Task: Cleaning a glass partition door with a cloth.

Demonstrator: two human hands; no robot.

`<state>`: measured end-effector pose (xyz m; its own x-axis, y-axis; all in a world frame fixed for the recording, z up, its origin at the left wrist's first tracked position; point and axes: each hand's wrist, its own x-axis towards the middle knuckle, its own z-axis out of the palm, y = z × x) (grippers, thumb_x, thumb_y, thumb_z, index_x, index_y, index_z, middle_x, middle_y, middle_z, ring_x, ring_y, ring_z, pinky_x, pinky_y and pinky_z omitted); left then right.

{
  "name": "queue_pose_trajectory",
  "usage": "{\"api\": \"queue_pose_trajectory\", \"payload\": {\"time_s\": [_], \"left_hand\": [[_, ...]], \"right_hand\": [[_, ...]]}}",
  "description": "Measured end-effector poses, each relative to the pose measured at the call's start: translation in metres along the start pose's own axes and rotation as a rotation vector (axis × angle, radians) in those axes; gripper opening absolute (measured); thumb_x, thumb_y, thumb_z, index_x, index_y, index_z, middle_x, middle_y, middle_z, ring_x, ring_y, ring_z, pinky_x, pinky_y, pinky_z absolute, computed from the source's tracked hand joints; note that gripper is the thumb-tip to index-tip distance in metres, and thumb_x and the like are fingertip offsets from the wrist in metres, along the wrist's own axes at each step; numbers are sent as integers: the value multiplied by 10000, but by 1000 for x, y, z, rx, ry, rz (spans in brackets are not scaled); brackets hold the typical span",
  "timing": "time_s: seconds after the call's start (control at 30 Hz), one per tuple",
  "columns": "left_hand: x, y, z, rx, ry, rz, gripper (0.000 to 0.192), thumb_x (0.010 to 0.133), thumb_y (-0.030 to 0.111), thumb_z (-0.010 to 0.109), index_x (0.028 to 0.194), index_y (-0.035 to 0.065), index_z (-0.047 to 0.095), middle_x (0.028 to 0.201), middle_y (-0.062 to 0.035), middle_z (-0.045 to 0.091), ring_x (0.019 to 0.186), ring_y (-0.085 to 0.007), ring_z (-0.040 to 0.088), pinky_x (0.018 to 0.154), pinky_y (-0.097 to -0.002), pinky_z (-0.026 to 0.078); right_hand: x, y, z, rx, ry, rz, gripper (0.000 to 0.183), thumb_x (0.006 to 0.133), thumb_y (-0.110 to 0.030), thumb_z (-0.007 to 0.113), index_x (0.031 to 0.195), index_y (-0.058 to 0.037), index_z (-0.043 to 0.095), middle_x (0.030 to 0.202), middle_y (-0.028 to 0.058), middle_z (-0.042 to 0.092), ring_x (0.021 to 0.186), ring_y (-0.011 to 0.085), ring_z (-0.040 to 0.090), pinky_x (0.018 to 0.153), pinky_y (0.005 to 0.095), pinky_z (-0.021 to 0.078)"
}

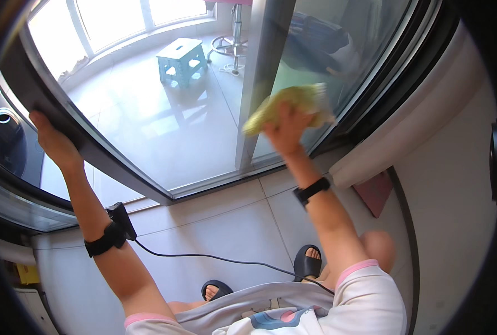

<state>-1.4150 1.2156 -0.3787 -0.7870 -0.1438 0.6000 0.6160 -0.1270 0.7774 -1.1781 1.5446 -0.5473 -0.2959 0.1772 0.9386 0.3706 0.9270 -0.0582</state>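
Note:
Against the glass pane [181,138] of a sliding door, my right hand [288,127] holds a yellow-green cloth [282,100]; both are blurred. The cloth lies partly over the grey upright of the frame behind the glass. On the left, my left hand [59,144] grips the dark metal door frame [101,161] at its edge, with some fingers hidden. A black strap with a small box [120,222] sits on my left forearm, and a cable runs from it. Another black strap [313,190] is around my right forearm.
Beyond the glass stand a folding step stool [181,60] and a chrome-legged stool [235,42]. A front-loading washing machine [9,138] is at far left. A beige rounded column-like form [407,109] borders the door on the right. The tiled floor [219,226] lies below my arms.

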Motion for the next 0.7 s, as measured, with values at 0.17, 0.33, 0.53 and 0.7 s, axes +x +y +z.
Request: {"api": "queue_pose_trajectory", "payload": {"time_s": [0.17, 0.33, 0.53, 0.7], "left_hand": [[-12, 15, 14, -52, -37, -65, 629, 866, 534, 267, 1197, 4, 336, 1017, -131, 495, 834, -217, 538, 722, -337, 481], [-16, 16, 15, 28, 12, -85, 675, 857, 561, 200, 1223, 6, 315, 1084, -160, 464, 900, -247, 528, 787, -355, 483], [-16, 20, 16, 73, 48, -41, 704, 847, 576, 209, 1212, -15, 326, 1091, -175, 462, 896, -256, 541, 794, -362, 484], [-9, 13, 9, 59, 12, -48, 709, 849, 573, 214, 1212, -24, 337, 1093, -169, 473, 887, -248, 549, 787, -354, 483]], "right_hand": [[-32, 123, 3, 134, 258, 200, 403, 878, -266, 333, 1127, 45, 394, 1116, 244, 405, 982, 374, 395, 896, 432, 273], [-62, 77, 23, 97, 408, 577, 378, 891, -247, 292, 1059, 61, 432, 1092, 205, 439, 985, 316, 431, 877, 375, 318], [-103, 38, 42, 616, 685, 1455, 375, 884, -258, 280, 1148, 2, 339, 1164, 133, 403, 1029, 210, 439, 895, 327, 346], [-77, 19, 46, 844, 1033, 2037, 281, 873, -254, 314, 1091, -82, 356, 1122, 72, 409, 922, 145, 468, 773, 273, 426]]}}
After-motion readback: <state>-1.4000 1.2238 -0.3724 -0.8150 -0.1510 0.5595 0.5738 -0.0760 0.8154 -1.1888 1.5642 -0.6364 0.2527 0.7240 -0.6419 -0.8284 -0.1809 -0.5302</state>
